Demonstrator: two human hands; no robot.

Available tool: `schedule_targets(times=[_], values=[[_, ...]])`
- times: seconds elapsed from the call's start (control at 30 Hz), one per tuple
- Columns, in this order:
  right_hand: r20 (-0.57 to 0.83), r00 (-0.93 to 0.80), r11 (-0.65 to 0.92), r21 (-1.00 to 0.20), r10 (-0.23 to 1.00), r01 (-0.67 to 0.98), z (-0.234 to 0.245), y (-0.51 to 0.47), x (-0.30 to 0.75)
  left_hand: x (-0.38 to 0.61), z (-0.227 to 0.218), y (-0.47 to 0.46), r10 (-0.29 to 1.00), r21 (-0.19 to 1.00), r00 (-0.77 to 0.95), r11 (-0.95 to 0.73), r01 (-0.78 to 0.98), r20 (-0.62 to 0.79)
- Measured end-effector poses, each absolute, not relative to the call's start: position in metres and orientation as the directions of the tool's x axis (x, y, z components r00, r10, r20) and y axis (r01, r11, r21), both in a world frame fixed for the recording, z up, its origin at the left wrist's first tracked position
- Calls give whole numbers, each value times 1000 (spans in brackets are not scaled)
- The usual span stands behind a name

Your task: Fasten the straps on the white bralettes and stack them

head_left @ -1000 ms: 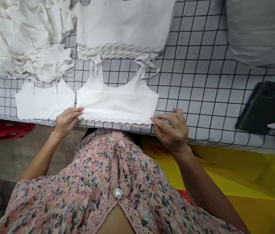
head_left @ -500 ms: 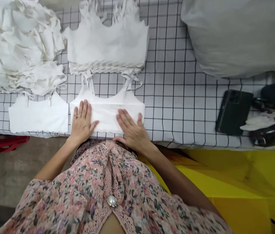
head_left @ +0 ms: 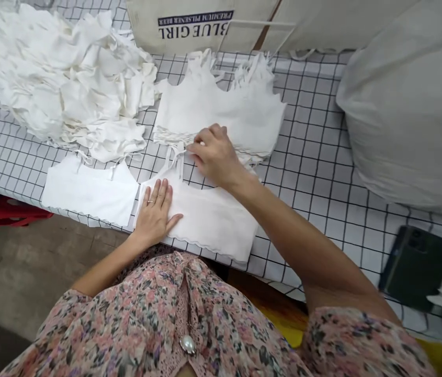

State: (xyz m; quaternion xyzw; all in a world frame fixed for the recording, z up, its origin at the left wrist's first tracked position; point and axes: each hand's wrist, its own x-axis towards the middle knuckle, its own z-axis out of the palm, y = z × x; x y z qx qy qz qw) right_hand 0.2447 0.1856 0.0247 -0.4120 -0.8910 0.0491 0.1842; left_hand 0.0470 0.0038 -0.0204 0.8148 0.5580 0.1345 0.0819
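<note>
Pressing my spread left hand on the white crop top | curling my right hand over the stacked tops, pinch unclear | next: squaring the top

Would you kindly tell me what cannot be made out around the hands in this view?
Head view:
- right hand hides what its fingers touch on the stacked white tops
- left hand covers the middle of the flat white top
- top edge cuts off the printed sack
</note>
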Motion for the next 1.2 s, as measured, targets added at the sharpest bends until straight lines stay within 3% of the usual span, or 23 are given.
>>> schedule_targets(times=[0.1,0.23,0.37,0.47,0.5,0.57,0.67,0.83,1.03,1.2], values=[[186,-644,670,-220,742,709,12,216,227,51,-21,0,937,284,329,-348,893,116],[185,-706,711,-389,683,586,17,246,242,49,-17,-5,942,404,317,-334,851,112],[126,-823,744,-520,553,420,49,274,255,39,6,10,964,703,254,-236,670,81],[96,-841,740,-537,532,407,71,274,253,37,31,44,971,958,206,63,280,-124],[87,-837,735,-532,541,420,75,268,251,39,38,58,945,967,212,232,106,-250],[104,-814,733,-511,572,449,76,248,246,45,47,85,865,861,253,481,-167,-434],[236,-737,734,-485,633,475,65,204,243,56,49,114,827,744,256,562,-363,-500],[301,-614,662,-539,729,521,54,137,258,61,39,130,837,774,163,545,-322,-522],[279,-623,683,-291,731,670,65,88,292,49,32,141,847,797,94,525,-298,-522],[367,-520,622,-266,772,736,53,68,283,52,37,123,784,727,213,620,-294,-583]])
